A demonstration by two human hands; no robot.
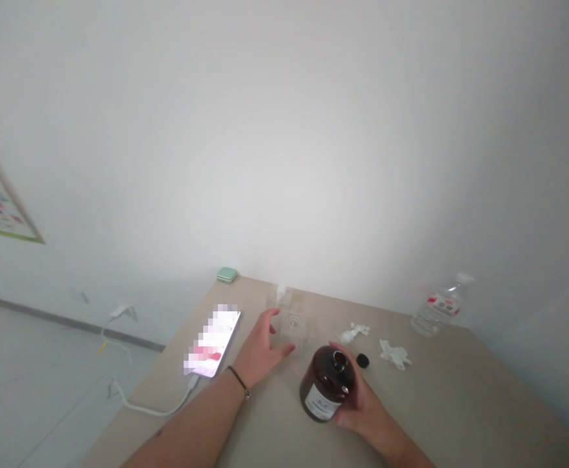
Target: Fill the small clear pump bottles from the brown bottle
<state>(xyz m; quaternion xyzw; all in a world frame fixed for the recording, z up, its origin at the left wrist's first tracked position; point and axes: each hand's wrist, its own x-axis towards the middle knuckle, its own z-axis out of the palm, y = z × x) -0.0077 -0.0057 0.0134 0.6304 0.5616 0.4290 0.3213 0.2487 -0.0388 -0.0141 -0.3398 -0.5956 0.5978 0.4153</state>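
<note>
Brown, open-mouthed bottle, near centre, is clamped in the right hand. Slightly farther left, the left hand has thumb and fingers apart around a clear container; contact is unclear. The tabletop stretches right; its far edge meets the white wall.

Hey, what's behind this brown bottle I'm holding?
Part of your right hand, wrapped around it, and farther back a crumpled white scrap on the tabletop. The brown bottle covers part of that hand and the tabletop directly behind.
</note>
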